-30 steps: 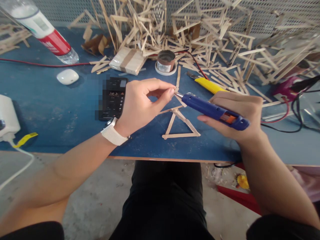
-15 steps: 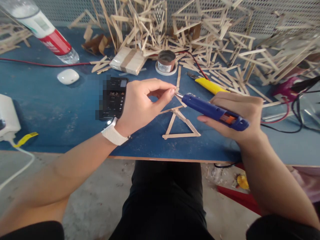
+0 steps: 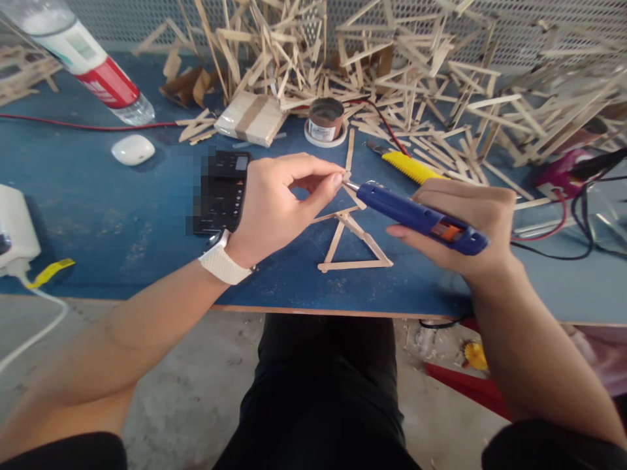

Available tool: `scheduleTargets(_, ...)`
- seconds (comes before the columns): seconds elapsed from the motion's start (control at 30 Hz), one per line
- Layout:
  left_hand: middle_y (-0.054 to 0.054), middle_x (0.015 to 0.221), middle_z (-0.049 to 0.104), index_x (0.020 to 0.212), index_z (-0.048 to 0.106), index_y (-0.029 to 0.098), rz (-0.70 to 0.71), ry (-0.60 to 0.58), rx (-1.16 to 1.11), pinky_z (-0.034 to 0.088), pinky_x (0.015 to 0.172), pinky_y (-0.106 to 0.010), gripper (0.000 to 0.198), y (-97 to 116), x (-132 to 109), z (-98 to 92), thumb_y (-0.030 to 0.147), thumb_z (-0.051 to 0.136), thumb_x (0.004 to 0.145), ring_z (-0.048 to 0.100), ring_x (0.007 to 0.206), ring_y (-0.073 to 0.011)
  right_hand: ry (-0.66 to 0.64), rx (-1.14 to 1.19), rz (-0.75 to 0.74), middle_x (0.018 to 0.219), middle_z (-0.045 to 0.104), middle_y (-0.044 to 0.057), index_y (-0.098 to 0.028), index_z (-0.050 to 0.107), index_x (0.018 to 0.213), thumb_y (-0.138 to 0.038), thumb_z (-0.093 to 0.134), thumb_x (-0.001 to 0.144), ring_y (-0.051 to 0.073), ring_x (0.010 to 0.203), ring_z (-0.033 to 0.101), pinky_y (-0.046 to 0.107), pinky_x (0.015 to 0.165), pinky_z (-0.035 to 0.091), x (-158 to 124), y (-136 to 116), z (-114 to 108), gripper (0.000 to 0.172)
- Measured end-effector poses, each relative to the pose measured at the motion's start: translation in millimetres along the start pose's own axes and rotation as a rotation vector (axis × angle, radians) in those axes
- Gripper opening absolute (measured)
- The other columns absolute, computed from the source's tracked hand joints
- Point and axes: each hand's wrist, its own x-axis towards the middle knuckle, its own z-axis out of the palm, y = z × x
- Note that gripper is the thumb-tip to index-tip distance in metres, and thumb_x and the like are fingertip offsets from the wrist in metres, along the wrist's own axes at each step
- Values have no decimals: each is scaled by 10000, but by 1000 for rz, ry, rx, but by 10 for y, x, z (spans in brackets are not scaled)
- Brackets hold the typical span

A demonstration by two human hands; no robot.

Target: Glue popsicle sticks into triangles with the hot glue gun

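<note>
My left hand [image 3: 284,192], with a pale watch strap on its wrist, pinches thumb and forefinger together at the joint of wooden craft sticks [image 3: 350,150]. My right hand [image 3: 465,222] is wrapped round a blue hot glue gun [image 3: 399,207], whose metal nozzle points left and meets the sticks at my left fingertips. An orange part shows through a slot in its body. Below the nozzle, a triangle of craft sticks [image 3: 355,266] lies flat on the blue table [image 3: 274,281]. My left fingers partly hide the pinched stick.
A yellow utility knife [image 3: 414,168] lies behind my right hand. At the back are a small brown pot [image 3: 326,117], a bundle of sticks [image 3: 252,119] and a heap of stick frames [image 3: 401,78]. A phone [image 3: 225,192], white case [image 3: 133,150] and bottle [image 3: 105,75] are left.
Both hands and the glue gun hold almost the same position. The watch face, bright before, now looks dark.
</note>
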Motion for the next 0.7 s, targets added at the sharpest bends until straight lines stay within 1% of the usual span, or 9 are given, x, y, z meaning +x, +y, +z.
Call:
scheduleTargets(0.17,-31,1029,869,1025,879,273,-11,2,30,708,846,-346,212,-4,-6,2,404,717,1065,827,920,-212,-11,-10,20,734,614,2,-285,572,798,-439,795,999,205,619,606,396,529,443,-1,-21,-20,338)
scheduleTargets(0.27,-32,1025,868,1028,876,276,1,6,25,709,832,-355,210,-12,-8,4,415,724,1064,824,911,-212,-21,-16,32,751,630,7,-281,574,796,-407,793,1002,206,627,613,401,548,453,-5,-28,-29,325)
scheduleTargets(0.43,-31,998,864,1015,879,257,36,17,28,697,793,-335,212,-28,-6,7,383,718,1071,816,875,-196,-10,-12,-4,730,609,0,-284,572,794,-368,821,981,206,622,608,384,541,439,0,-19,-24,323)
scheduleTargets(0.7,-26,971,859,1014,880,247,73,31,35,687,768,-319,184,-31,-7,16,315,718,1070,811,852,-184,18,5,-38,724,573,-18,-264,550,790,-369,857,962,157,593,549,333,511,401,1,-2,-14,367)
